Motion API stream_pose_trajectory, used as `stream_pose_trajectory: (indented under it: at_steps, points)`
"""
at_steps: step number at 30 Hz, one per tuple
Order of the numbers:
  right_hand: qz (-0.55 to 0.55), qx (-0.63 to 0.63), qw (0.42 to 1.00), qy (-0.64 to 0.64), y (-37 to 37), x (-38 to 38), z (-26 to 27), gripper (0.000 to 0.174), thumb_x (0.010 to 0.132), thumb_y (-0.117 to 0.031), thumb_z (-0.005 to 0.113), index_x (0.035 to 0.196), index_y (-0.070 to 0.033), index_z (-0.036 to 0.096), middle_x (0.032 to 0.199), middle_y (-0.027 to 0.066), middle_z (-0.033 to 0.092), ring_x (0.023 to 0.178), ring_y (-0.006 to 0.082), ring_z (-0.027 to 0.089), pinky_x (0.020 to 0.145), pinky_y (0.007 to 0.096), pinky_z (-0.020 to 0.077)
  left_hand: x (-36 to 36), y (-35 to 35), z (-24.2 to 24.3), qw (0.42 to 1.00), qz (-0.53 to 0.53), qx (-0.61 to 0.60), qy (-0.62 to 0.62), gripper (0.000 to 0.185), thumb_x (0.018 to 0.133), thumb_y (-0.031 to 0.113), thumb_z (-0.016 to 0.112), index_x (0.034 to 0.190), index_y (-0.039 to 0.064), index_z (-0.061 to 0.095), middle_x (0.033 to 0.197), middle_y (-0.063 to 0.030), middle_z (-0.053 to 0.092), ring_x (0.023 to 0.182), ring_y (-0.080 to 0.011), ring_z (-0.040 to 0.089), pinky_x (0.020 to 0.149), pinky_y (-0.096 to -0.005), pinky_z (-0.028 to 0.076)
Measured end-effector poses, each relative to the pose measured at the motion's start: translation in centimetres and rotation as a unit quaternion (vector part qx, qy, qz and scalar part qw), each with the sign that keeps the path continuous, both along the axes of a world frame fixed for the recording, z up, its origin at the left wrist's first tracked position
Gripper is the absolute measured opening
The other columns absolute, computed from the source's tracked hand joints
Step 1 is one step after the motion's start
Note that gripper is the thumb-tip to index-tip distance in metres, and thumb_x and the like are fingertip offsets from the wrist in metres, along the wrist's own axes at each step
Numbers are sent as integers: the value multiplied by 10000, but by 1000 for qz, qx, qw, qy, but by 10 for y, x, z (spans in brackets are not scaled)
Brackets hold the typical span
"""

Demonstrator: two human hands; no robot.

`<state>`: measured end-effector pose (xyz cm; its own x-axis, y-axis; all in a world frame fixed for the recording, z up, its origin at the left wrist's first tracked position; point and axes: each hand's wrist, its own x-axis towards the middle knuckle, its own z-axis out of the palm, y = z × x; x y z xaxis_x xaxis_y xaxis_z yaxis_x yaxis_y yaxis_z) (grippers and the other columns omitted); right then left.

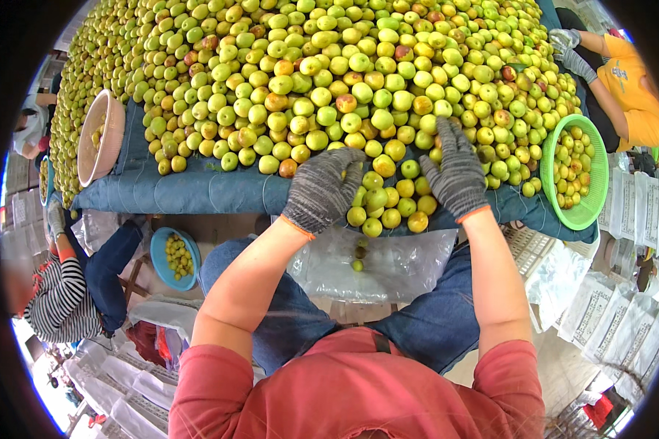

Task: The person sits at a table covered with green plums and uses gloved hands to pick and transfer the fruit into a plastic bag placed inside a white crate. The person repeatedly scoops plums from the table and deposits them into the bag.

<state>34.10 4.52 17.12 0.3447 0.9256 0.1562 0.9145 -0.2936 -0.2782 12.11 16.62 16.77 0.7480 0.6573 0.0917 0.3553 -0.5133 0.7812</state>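
Note:
A heap of yellow-green jujubes (329, 88), some with red-brown patches, covers the table before me. My left hand (325, 189), in a grey knitted glove with an orange cuff, curls at the heap's near edge. A bit of yellow fruit shows by its thumb; whether the hand grips it is hidden. My right hand (457, 170), gloved alike, lies on the fruit with its thumb apart from the fingers. Between both hands, a cluster of loose jujubes (392, 200) reaches the table's front edge. Below it, a few small fruits (357, 265) show against a clear plastic sheet (373, 274) between my knees.
Blue padded cloth (197, 192) forms the table's edge. A green basket (593, 197) of fruit stands right, a pink basket (115, 131) left. A blue basin (159, 258) with fruit sits lower left. Co-workers (631, 104) (66, 302) sit on both sides. Plastic-lined crates (598, 307) stand behind.

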Motion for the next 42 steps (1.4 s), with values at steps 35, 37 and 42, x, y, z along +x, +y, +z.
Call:
stream_pose_trajectory:
  at_steps: [35,37,42]
  points:
    - [52,-22,995,-80,54,-5,-6,593,839,-526,620,1318,-179,570,1333,173,536,1314,401,401,1153,530,222,18,-19,-6,940,-133,263,170,442,778,175,610,1217,215,647,1325,-60,533,1248,-402,424,1080,-643,243]
    - [103,-131,986,-13,43,-27,3,592,845,-520,616,1308,-154,573,1349,131,533,1259,383,465,1123,528,279,16,-16,-3,938,-157,256,176,377,771,161,613,1142,188,677,1293,-89,559,1211,-383,474,1077,-578,291]
    - [61,-209,972,84,11,-26,44,798,761,-499,731,1413,-133,451,1421,201,450,1211,391,516,1005,443,448,-7,13,12,981,-71,160,85,461,789,55,602,1249,76,591,1261,-157,581,1146,-347,555,993,-432,446]
